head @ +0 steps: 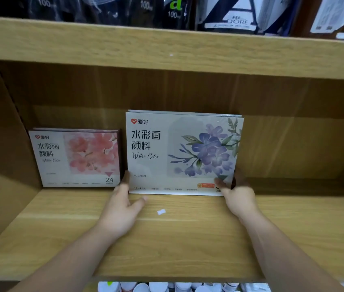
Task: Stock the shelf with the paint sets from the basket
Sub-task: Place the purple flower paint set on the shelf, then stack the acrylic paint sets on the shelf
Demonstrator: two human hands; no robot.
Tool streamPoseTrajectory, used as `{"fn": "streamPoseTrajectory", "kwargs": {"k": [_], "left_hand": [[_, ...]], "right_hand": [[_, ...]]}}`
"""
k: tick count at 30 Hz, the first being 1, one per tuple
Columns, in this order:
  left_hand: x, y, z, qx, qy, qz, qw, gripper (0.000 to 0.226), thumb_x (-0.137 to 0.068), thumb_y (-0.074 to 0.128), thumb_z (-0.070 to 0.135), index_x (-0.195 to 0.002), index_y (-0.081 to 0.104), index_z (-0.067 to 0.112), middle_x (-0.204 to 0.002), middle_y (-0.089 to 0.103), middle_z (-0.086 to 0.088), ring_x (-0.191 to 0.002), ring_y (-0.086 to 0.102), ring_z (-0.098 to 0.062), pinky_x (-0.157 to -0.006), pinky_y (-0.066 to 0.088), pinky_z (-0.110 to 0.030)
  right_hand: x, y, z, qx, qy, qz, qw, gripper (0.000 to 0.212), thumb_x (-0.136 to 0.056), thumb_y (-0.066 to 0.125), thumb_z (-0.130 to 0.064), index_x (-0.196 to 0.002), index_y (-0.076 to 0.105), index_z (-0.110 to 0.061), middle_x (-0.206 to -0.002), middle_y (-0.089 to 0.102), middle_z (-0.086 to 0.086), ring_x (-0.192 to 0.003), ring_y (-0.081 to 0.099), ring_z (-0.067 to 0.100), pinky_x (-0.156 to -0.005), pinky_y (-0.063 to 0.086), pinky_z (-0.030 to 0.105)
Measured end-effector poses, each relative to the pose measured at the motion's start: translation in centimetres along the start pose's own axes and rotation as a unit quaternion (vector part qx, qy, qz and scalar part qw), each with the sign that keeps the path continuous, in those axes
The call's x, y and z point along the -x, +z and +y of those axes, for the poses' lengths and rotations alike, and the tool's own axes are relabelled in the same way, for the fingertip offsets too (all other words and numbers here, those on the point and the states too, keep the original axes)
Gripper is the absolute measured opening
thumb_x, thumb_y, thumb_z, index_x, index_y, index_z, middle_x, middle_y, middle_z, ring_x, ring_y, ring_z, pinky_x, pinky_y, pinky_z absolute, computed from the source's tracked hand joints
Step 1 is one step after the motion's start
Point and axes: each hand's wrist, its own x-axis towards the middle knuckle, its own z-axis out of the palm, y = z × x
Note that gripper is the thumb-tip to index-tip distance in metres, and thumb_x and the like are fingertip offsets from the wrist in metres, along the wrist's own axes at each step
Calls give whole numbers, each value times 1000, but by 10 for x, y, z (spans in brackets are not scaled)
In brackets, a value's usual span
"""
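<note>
Wooden shelf (188, 245), open cubby. Far left, pink paint set (76, 158) stands upright against the back wall, marked 24. Left hand (122, 207) next: fingers (126, 178) straight, together, pressed flat on the lower left edge of the purple paint set (179, 152), thumb splayed out on the shelf board, not clamped. Purple paint set stands upright mid-shelf, just beside the pink one, bottom edge on the board. White scrap (161, 211) lies in front of it. Right hand (238, 199) grips the lower right corner, thumb on the front face, fingers wrapped behind the edge.
</note>
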Motion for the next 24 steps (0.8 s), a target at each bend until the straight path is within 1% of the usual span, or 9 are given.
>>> {"fn": "streamPoseTrajectory", "kwargs": {"k": [2,4,6,8,11,13,17,20,24], "left_hand": [[2,-2,4,-12,3,-2,1000,95,-91,72,39,-163,10,34,-132,43,10,-79,51,2,-74,40,-13],[3,-4,8,-34,-1,-12,999,91,-90,73,39,-162,19,26,-130,47,3,-79,56,-11,-80,47,-28],[5,-6,14,-46,-14,-20,999,75,-88,76,36,-148,39,12,-124,52,-6,-87,58,-24,-86,49,-39],[12,-9,15,-27,-18,-26,999,69,-86,79,31,-141,44,9,-131,52,-10,-113,58,-32,-98,47,-42],[36,-20,9,26,-27,-75,996,101,-85,81,29,-163,17,22,-164,31,-2,-150,31,-24,-123,27,-42],[56,-26,-1,-6,-4,-118,993,102,-86,79,38,-164,14,26,-167,25,1,-153,24,-20,-125,21,-39],[82,-29,-8,-188,131,-182,956,73,-93,61,56,-156,38,28,-166,26,9,-153,19,-15,-125,18,-33],[92,-23,-1,-216,168,-185,944,59,-99,53,50,-153,45,27,-166,30,6,-153,21,-20,-124,20,-36],[116,-1,16,-222,231,-204,925,55,-99,57,41,-149,51,18,-161,40,-3,-149,30,-28,-122,26,-41]], "right_hand": [[1,-4,0,-9,-9,1,1000,67,-91,77,-47,-146,51,-18,-107,72,4,-89,66,31,-75,52,33],[7,-10,1,19,-25,-1,1000,69,-89,80,-42,-146,51,-17,-99,74,4,-88,68,30,-76,57,37],[19,-19,5,55,-44,-8,997,86,-82,87,-40,-153,42,-20,-109,72,1,-101,67,25,-86,58,38],[38,-32,13,104,-41,-16,994,98,-76,90,-45,-157,38,-24,-135,63,4,-126,59,27,-103,52,40],[76,-52,30,227,-27,-38,973,76,-82,74,-67,-149,52,-38,-155,49,2,-143,46,27,-117,40,40],[105,-67,40,283,-29,-38,958,65,-85,61,-76,-144,56,-48,-158,46,-6,-145,42,22,-120,36,40],[159,-85,45,317,-4,-10,948,60,-91,51,-76,-147,50,-52,-161,41,-11,-144,41,20,-116,37,40],[198,-86,51,281,8,18,960,55,-96,62,-60,-148,56,-41,-162,43,-5,-146,38,23,-119,34,40],[254,-95,70,165,54,-14,985,50,-96,70,-49,-143,61,-35,-164,36,-4,-147,41,21,-114,42,48]]}}
